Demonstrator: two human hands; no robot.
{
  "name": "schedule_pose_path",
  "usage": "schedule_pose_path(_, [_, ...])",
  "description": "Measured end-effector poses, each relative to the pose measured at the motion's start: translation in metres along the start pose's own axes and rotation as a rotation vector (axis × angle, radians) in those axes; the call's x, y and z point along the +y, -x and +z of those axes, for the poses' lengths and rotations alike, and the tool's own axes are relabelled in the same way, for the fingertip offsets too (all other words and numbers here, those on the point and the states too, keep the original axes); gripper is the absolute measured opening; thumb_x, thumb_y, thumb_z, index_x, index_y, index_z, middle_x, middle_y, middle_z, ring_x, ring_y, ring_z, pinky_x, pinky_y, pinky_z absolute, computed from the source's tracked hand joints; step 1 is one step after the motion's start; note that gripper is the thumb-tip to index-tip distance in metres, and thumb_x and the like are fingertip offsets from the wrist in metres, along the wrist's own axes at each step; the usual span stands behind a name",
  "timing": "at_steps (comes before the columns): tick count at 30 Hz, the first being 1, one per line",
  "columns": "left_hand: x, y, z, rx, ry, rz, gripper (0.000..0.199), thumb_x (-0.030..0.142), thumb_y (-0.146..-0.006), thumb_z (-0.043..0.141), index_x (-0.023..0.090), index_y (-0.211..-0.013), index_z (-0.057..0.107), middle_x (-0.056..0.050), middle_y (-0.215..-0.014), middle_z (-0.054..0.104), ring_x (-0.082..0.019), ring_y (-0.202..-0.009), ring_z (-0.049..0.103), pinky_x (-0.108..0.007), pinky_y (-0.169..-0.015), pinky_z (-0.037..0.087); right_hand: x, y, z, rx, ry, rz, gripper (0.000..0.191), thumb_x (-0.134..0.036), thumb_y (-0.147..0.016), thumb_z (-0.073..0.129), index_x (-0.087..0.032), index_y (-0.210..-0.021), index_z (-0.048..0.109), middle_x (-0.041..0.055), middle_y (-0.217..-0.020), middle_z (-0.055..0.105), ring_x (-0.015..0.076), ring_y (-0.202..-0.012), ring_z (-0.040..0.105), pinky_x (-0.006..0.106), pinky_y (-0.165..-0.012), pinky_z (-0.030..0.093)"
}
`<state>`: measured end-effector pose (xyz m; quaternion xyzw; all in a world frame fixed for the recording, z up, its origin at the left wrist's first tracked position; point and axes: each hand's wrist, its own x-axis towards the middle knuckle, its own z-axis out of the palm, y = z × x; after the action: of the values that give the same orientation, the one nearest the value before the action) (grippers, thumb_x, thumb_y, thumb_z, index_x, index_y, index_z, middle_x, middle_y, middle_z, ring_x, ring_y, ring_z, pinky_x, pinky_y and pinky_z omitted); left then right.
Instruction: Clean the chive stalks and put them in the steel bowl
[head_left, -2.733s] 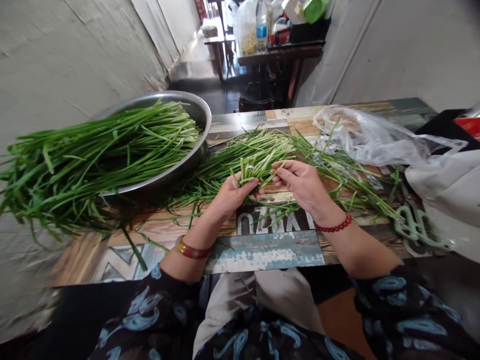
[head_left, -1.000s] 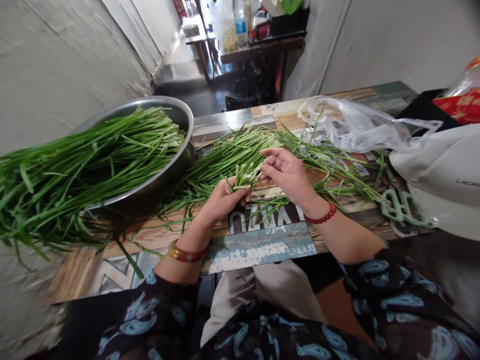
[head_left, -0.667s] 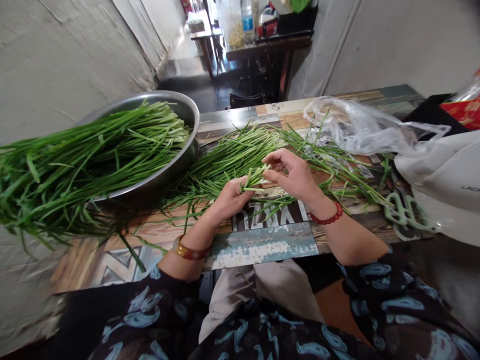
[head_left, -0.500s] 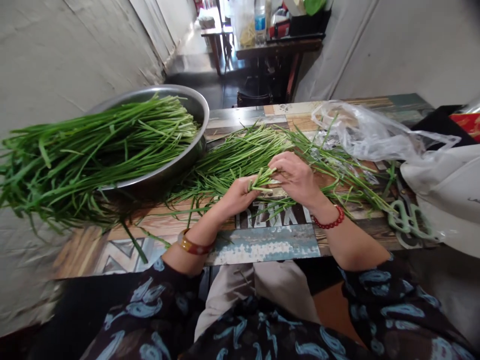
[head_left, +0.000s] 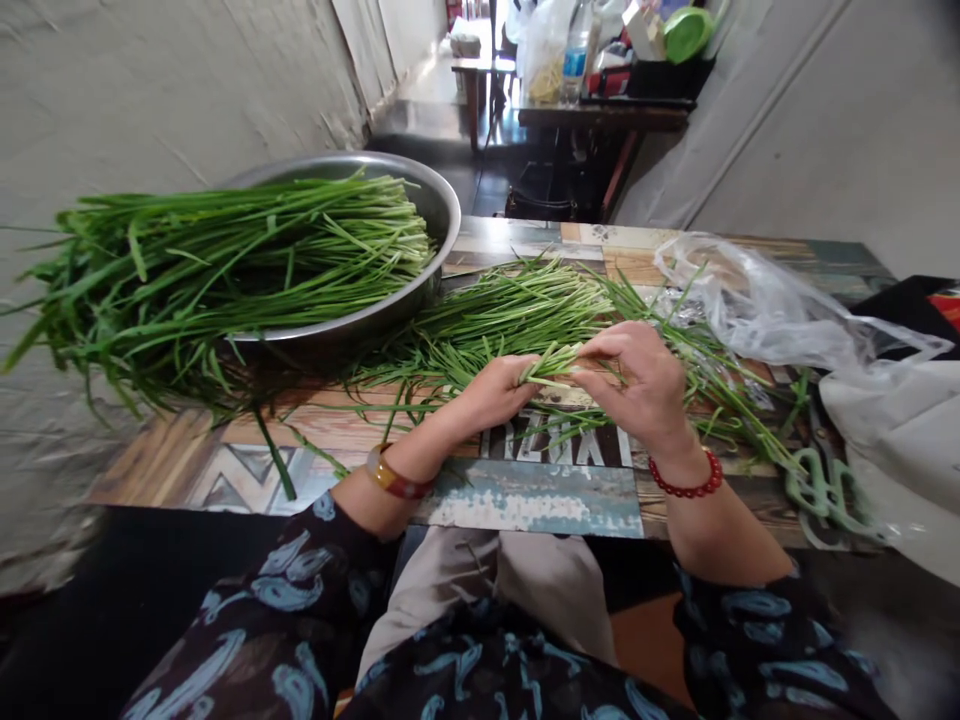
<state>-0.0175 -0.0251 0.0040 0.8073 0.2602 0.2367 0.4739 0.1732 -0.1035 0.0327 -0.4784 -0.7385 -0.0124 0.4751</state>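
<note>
A small bunch of garlic chives [head_left: 553, 366] is gripped in my left hand [head_left: 495, 392], its pale stem ends pointing right. At those ends, the thumb and forefinger of my right hand [head_left: 643, 385] are closed in a pinch on the stems. Just behind both hands lies a pile of loose chives [head_left: 517, 305] on the table. Further left, a large heap of chives [head_left: 285, 255] fills a metal basin [head_left: 450, 225], with the leaves hanging over its left side. Scattered chive stalks [head_left: 739, 405] lie to the right of my right hand.
Green-handled scissors [head_left: 825, 487] lie near the right front of the patterned table [head_left: 525, 495]. A clear plastic bag [head_left: 772, 305] is crumpled behind them, beside a white object [head_left: 885, 420]. Beyond stands another table [head_left: 607, 115] bearing a water bottle [head_left: 575, 60] and other items.
My right hand has drawn slightly right and its thumb and forefinger now show at the stem ends. The left hand keeps its hold on the bunch. The camera view has shifted.
</note>
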Motion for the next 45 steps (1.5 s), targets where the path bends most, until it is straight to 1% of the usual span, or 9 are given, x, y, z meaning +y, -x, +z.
schedule_pose_path(11, [0.0,0.001,0.0,-0.021,-0.042,-0.002,0.016,0.017,-0.085,0.049,0.015,-0.072,0.058,0.0,-0.072,0.055,-0.013,-0.069,0.049,-0.024,-0.067,0.037,0.006,0.003,0.006,-0.042,0.268,-0.01,0.012,-0.022,-0.092,0.056,-0.024,-0.09,0.067,0.0045,-0.087,0.071,0.0205,-0.084,0.061,0.038,-0.08,0.041])
schedule_pose_path(18, [-0.001,0.001,-0.001,-0.014,-0.107,-0.011,0.014,0.01,-0.079,0.048,0.016,-0.071,0.058,0.0,-0.072,0.059,-0.014,-0.069,0.052,-0.024,-0.066,0.039,0.014,0.005,0.025,0.259,-0.39,0.517,0.019,-0.033,-0.093,0.05,-0.023,-0.08,0.06,-0.0006,-0.068,0.056,0.0144,-0.064,0.054,0.03,-0.064,0.044])
schedule_pose_path(20, [-0.001,0.001,-0.001,-0.024,-0.158,-0.007,0.014,0.008,-0.078,0.048,0.016,-0.072,0.059,0.0,-0.071,0.059,-0.014,-0.069,0.053,-0.024,-0.066,0.039,0.02,0.004,0.022,0.342,-0.48,0.557,0.026,-0.038,-0.095,0.047,-0.023,-0.077,0.057,-0.0013,-0.066,0.052,0.0133,-0.061,0.051,0.028,-0.062,0.044])
schedule_pose_path(24, [-0.001,0.001,-0.001,-0.046,-0.215,-0.004,0.016,0.009,-0.079,0.046,0.016,-0.077,0.06,0.0,-0.075,0.062,-0.014,-0.072,0.055,-0.023,-0.068,0.041,0.016,0.001,0.012,0.225,-0.303,0.349,0.033,-0.042,-0.097,0.049,-0.022,-0.07,0.056,0.0,-0.068,0.057,0.0143,-0.068,0.055,0.03,-0.068,0.046])
schedule_pose_path(29, [-0.002,0.002,0.001,-0.06,-0.272,-0.01,0.016,0.01,-0.079,0.047,0.016,-0.08,0.062,-0.001,-0.075,0.064,-0.015,-0.069,0.055,-0.024,-0.069,0.042,0.002,-0.002,0.012,0.05,-0.048,0.019,0.016,-0.036,-0.09,0.063,-0.024,-0.1,0.067,0.0061,-0.098,0.069,0.0221,-0.097,0.062,0.039,-0.087,0.048])
schedule_pose_path(35, [-0.005,0.002,0.003,-0.056,-0.297,0.019,0.021,0.011,-0.079,0.047,0.016,-0.089,0.065,-0.003,-0.084,0.068,-0.016,-0.074,0.057,-0.026,-0.072,0.043,0.002,0.004,0.02,-0.072,0.211,-0.083,0.008,-0.03,-0.09,0.064,-0.026,-0.096,0.068,0.0036,-0.096,0.072,0.0218,-0.095,0.061,0.04,-0.087,0.041])
schedule_pose_path(39, [-0.004,0.002,0.003,-0.075,-0.331,-0.002,0.017,0.012,-0.08,0.047,0.016,-0.082,0.063,-0.002,-0.075,0.064,-0.015,-0.068,0.054,-0.025,-0.067,0.04,0.003,0.004,0.025,0.008,0.06,0.046,0.016,-0.031,-0.093,0.06,-0.023,-0.081,0.064,0.0027,-0.086,0.069,0.0191,-0.088,0.06,0.037,-0.085,0.042])
schedule_pose_path(43, [0.0,0.002,0.001,-0.09,-0.323,-0.006,0.017,0.011,-0.081,0.046,0.016,-0.08,0.063,-0.002,-0.075,0.064,-0.015,-0.071,0.056,-0.025,-0.067,0.041,0.011,0.002,0.023,0.23,-0.272,0.374,0.028,-0.041,-0.097,0.051,-0.021,-0.08,0.058,-0.0007,-0.074,0.058,0.0136,-0.07,0.054,0.029,-0.068,0.043])
schedule_pose_path(45, [0.002,0.002,0.0,-0.097,-0.322,-0.009,0.018,0.011,-0.082,0.046,0.016,-0.081,0.064,-0.003,-0.077,0.065,-0.016,-0.074,0.059,-0.025,-0.07,0.042,0.013,0.001,0.018,0.309,-0.373,0.406,0.034,-0.043,-0.1,0.045,-0.021,-0.075,0.055,-0.0015,-0.07,0.054,0.0126,-0.067,0.052,0.027,-0.066,0.043])
